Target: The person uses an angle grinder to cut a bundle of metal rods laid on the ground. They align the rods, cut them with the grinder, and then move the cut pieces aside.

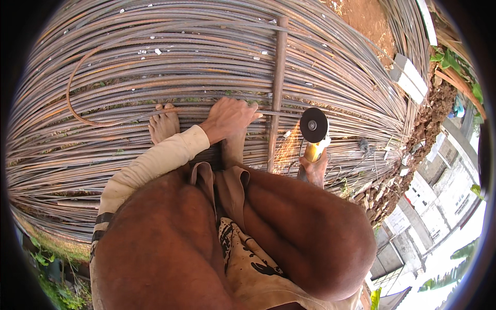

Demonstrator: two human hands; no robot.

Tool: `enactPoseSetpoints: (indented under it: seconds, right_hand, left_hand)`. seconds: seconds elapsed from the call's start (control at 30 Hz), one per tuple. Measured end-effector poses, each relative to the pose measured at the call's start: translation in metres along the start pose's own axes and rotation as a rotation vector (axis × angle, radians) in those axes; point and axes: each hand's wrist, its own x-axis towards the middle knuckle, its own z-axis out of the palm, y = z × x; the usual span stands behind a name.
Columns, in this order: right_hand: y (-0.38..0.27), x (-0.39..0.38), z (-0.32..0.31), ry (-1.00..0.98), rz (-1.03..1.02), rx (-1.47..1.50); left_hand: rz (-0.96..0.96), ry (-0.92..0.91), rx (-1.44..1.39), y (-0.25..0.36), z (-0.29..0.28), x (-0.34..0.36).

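Observation:
My left hand [230, 116], in a cream sleeve, is closed on a steel rod [266, 112] that lies across a long pipe or bar [279, 67]. My right hand [313, 168] grips a yellow angle grinder [315, 150] with a dark disc [322, 125] against or very near that rod, right of the pipe; the contact is hidden behind the disc. Orange sparks [289, 150] spray down from it. My bare left foot [164, 126] rests on the rods; my other foot [232, 150] is partly hidden behind my left hand.
Long bundled steel rods [155, 62] spread under and around me, with a looped rod [75, 88] at left. A pale block [408, 77] sits at upper right beside red soil [367, 23]. At far right a rubble edge [429, 134] borders lower-lying buildings [423, 191]; plants [57, 279] show at lower left.

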Motion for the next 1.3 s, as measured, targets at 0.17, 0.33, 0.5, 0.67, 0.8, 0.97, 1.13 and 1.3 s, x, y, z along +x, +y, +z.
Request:
enactPoseSetpoints:
  seconds: [0.17, 0.33, 0.5, 0.67, 0.8, 0.97, 1.13, 1.3]
  right_hand:
    - [-0.010, 0.002, -0.003, -0.012, 0.015, 0.040]
    - [0.011, 0.007, -0.001, -0.026, 0.041, 0.089]
    - [0.010, 0.009, 0.000, -0.021, 0.011, 0.024]
    - [-0.001, 0.005, 0.001, -0.001, 0.034, 0.066]
    - [-0.010, 0.006, 0.001, 0.002, 0.020, 0.068]
    - [-0.007, 0.012, 0.001, 0.012, 0.002, 0.004]
    - [-0.006, 0.015, 0.000, 0.010, -0.001, 0.024]
    - [-0.019, 0.009, -0.004, -0.012, -0.013, 0.032]
  left_hand:
    - [-0.003, -0.023, -0.007, -0.001, -0.003, 0.000]
    - [-0.006, -0.050, -0.002, 0.001, -0.006, 0.002]
    - [-0.004, -0.030, -0.008, 0.000, -0.002, 0.001]
    - [0.010, -0.013, 0.004, -0.002, 0.001, 0.001]
    - [0.012, -0.021, 0.016, -0.001, -0.002, 0.001]
    - [0.021, 0.006, 0.014, -0.001, -0.002, 0.001]
    - [0.035, 0.045, -0.004, -0.002, 0.002, 0.000]
    - [0.022, 0.021, -0.011, -0.002, -0.001, 0.000]
